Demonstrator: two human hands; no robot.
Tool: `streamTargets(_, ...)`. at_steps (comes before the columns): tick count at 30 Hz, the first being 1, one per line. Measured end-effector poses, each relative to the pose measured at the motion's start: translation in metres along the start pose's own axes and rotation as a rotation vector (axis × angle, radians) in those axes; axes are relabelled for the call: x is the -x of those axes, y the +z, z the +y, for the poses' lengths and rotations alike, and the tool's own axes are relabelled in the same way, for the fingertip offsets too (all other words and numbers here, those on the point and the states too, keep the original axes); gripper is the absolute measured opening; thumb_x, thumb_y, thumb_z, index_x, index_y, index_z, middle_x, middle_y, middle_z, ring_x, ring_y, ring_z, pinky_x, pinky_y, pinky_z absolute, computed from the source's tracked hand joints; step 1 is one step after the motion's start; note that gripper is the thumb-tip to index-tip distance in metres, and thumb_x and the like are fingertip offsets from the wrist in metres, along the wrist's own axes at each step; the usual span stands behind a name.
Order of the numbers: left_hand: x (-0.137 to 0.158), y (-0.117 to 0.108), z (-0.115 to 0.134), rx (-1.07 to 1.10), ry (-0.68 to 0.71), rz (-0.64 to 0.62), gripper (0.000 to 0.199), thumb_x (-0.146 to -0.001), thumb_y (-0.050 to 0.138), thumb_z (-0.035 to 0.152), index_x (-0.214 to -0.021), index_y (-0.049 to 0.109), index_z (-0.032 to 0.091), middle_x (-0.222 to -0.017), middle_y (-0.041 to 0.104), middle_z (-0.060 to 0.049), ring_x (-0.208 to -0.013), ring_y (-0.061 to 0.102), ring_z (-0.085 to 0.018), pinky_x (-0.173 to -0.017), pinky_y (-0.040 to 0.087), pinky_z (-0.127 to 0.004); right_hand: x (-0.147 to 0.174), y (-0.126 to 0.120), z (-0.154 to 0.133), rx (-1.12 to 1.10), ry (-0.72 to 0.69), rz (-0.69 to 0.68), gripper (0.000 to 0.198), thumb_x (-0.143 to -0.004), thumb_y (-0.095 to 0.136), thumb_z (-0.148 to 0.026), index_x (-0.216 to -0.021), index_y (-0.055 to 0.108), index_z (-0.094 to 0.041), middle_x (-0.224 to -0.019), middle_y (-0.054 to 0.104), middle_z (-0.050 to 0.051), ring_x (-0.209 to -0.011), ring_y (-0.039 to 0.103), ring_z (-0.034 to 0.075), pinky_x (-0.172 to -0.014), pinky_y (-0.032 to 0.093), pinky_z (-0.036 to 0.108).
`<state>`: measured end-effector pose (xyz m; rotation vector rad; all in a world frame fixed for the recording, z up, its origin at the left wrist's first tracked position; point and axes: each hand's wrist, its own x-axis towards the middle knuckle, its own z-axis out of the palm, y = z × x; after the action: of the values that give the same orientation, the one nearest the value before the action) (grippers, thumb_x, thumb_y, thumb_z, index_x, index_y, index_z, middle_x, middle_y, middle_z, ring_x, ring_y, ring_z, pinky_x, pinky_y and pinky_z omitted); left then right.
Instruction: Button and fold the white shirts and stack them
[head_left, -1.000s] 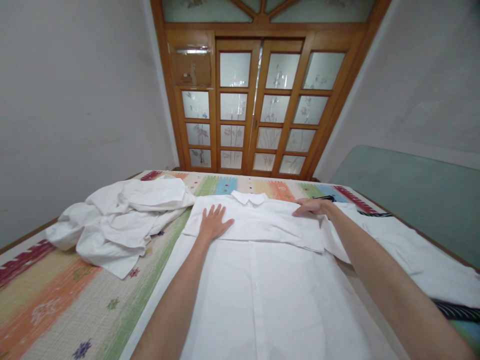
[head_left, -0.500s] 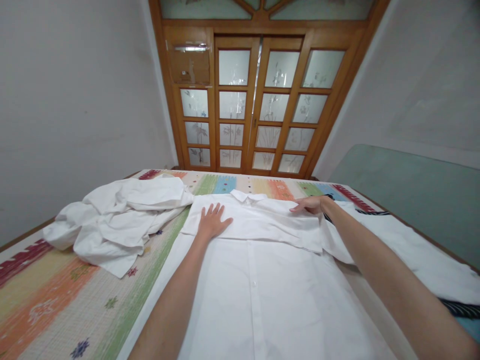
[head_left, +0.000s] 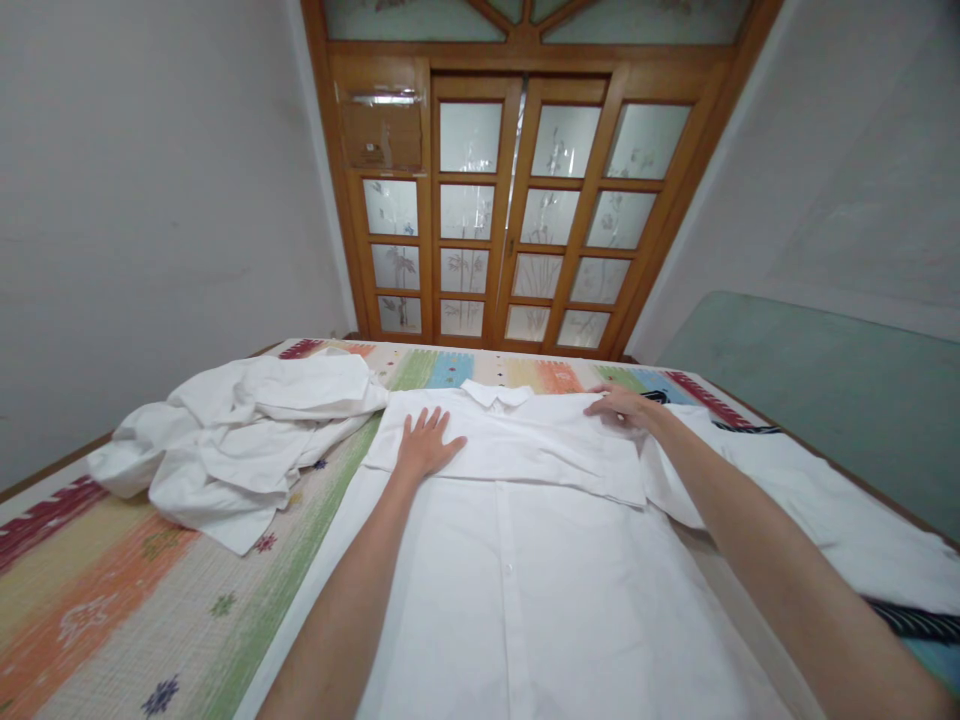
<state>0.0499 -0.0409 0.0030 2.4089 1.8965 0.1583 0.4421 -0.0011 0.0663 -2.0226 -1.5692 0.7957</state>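
Note:
A white shirt (head_left: 570,580) with a collar and a buttoned front lies spread out, its collar at the far end. A sleeve (head_left: 525,455) is folded across its chest. My left hand (head_left: 429,446) rests flat on the folded cloth at the left, fingers spread. At the far right shoulder of the shirt, my right hand (head_left: 626,404) touches the edge of the cloth. Its thumb and forefinger look stretched out and apart; the other fingers are partly hidden.
A crumpled white garment (head_left: 240,430) lies to the left on the striped, patterned bedspread (head_left: 255,590). More white cloth with dark striped trim (head_left: 840,510) lies to the right. Wooden glazed doors (head_left: 510,210) stand beyond the far edge, and a pale green panel (head_left: 825,390) leans at the right wall.
My right hand has shifted slightly toward the far edge of the right shoulder, its forefinger lifting away from the thumb. My left hand stays in place on the cloth.

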Motion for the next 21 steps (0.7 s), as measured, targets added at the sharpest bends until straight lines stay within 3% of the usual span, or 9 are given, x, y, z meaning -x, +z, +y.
streamTargets(3,-0.001,0.001,0.000,0.002,-0.004,-0.007,0.077,-0.089,0.020,0.069,-0.151,0.026,0.024,-0.159,0.018,-0.003,-0.147,0.012,-0.027,-0.119,0.006,-0.050,-0.008,-0.001,0.007,-0.107,0.030,0.082,0.042,-0.066,0.074,-0.027,-0.105,0.059,-0.019,-0.066,0.059,-0.002,-0.055,0.053,0.012,-0.047,0.040,0.021)
streamTargets(5,-0.002,0.002,-0.001,0.003,-0.004,-0.003,0.077,-0.088,0.020,0.069,-0.151,0.026,0.024,-0.159,0.019,-0.003,-0.147,0.012,-0.028,-0.119,0.006,-0.050,-0.012,-0.001,0.010,-0.064,0.020,0.118,0.034,-0.072,0.068,-0.027,-0.104,0.058,-0.020,-0.070,0.059,-0.001,-0.058,0.054,0.012,-0.049,0.040,0.021)
streamTargets(11,-0.003,0.005,-0.003,0.006,0.005,0.017,0.077,-0.088,0.020,0.069,-0.151,0.027,0.024,-0.159,0.019,-0.003,-0.147,0.013,-0.028,-0.118,0.007,-0.052,-0.012,0.010,0.016,0.580,-0.286,0.230,0.036,-0.073,0.066,-0.017,-0.108,0.057,-0.019,-0.096,0.063,0.008,-0.093,0.059,0.021,-0.081,0.045,0.029)
streamTargets(14,-0.003,0.006,-0.003,0.007,0.003,0.023,0.077,-0.089,0.020,0.069,-0.150,0.028,0.024,-0.159,0.020,-0.003,-0.147,0.013,-0.027,-0.119,0.007,-0.051,-0.012,0.020,0.016,0.764,-0.270,0.236,0.033,-0.073,0.060,-0.010,-0.105,0.062,-0.016,-0.108,0.063,0.015,-0.103,0.058,0.027,-0.088,0.042,0.035)
streamTargets(18,-0.003,0.006,-0.002,0.006,0.001,0.021,0.077,-0.089,0.021,0.068,-0.151,0.028,0.023,-0.158,0.020,-0.004,-0.147,0.014,-0.027,-0.118,0.007,-0.052,-0.020,0.033,0.010,0.764,-0.170,0.199,0.025,-0.080,0.052,-0.016,-0.100,0.068,-0.013,-0.109,0.065,0.017,-0.104,0.060,0.026,-0.085,0.042,0.031)
streamTargets(21,-0.003,0.006,-0.002,0.002,0.002,0.023,0.077,-0.089,0.021,0.068,-0.151,0.027,0.023,-0.158,0.021,-0.004,-0.147,0.014,-0.027,-0.119,0.007,-0.051,-0.029,0.040,0.003,0.623,-0.176,0.175,0.036,-0.092,0.039,-0.027,-0.105,0.068,-0.012,-0.112,0.068,0.017,-0.105,0.062,0.026,-0.085,0.043,0.030)
